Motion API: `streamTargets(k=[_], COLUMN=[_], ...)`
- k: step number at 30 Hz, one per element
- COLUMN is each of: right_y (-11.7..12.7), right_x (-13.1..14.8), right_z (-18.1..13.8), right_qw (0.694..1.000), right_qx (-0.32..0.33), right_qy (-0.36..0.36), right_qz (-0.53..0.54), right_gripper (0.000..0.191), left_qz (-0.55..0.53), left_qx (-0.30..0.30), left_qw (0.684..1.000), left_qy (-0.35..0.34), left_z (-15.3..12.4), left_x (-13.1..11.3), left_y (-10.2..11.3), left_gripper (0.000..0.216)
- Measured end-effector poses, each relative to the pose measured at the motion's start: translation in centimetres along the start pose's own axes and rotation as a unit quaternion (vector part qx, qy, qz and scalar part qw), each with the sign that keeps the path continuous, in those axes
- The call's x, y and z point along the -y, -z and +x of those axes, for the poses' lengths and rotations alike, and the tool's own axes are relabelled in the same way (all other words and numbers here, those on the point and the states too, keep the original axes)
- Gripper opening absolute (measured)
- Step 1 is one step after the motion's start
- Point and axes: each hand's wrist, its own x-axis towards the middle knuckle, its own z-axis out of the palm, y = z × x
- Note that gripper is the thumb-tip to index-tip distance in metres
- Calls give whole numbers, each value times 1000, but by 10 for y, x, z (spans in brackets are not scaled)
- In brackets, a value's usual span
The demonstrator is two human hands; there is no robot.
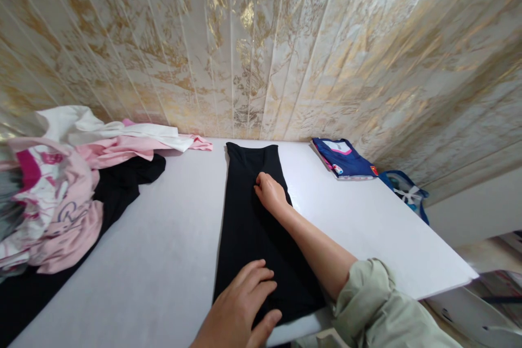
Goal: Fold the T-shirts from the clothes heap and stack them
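Observation:
A long black garment [240,217], folded into a narrow strip, lies flat on the white table, running from near the wall to the front edge. My right hand [271,193] rests on its upper right part with the fingers curled in against the cloth. The fingertips are turned under, so whether any fabric is pinched there is hidden. Lower down, my left hand [242,304] is over the near end of the garment, fingers stretched and apart, thumb out to the side, holding nothing.
Pink and white clothes [69,190] lie in a loose heap on the left, with black cloth [122,185] beneath. At the far right of the white table [354,228] sits a folded navy garment [342,157]. A blue bag [408,190] is beyond the right edge. A gold-patterned curtain [244,54] hangs behind.

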Motion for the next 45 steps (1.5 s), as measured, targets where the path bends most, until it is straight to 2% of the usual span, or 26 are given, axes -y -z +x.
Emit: streamTargets(k=[2, 4, 6, 9, 13, 16, 19, 22, 25, 30, 35, 39, 45], right_y=[5, 10, 15, 18, 29, 46, 58, 55, 37, 1, -16, -18, -17], right_x=[-2, -4, -5, -6, -2, 1, -1, -10, -17, -15, -17, -19, -18], right_z=[-8, -25, -49, -95, -149, -166, -152, -114, -66, -12, -2, -4, -4], right_qw=[999, 996, 987, 967, 953, 942, 950, 970, 982, 987, 987, 986, 986], right_qx=[-5, -2, 24, 92, 151, 183, 155, 64, 7, 0, 27, 19, 13], right_qy=[24, 79, 154, 236, 259, 267, 246, 207, 177, 158, 151, 156, 157], right_qz=[27, 37, 27, 14, 44, 88, 115, 111, 69, -26, -54, -51, -52], right_gripper=[24, 32, 37, 52, 66, 56, 36, 34, 43, 55, 59, 59, 59], left_qz=[-71, -114, -104, -21, 155, 240, 255, 257, 261, 266, 240, 233, 213], left_qx=[11, 9, 0, -19, -50, -42, -15, 0, -3, -50, -39, -49, -47], left_qw=[997, 993, 993, 992, 970, 952, 946, 940, 938, 935, 927, 916, 908], left_qy=[-12, 7, 57, 120, 180, 185, 200, 222, 228, 231, 285, 322, 359], left_z=[0, 0, 6, 26, 70, 98, 109, 108, 112, 141, 167, 184, 214], left_x=[-4, -6, 0, 28, 78, 102, 110, 109, 107, 124, 165, 191, 221], left_y=[11, 27, 46, 66, 64, 47, 27, 18, 24, 48, 52, 52, 68], left_gripper=[33, 32, 32, 34, 46, 57, 64, 68, 64, 55, 57, 61, 62])
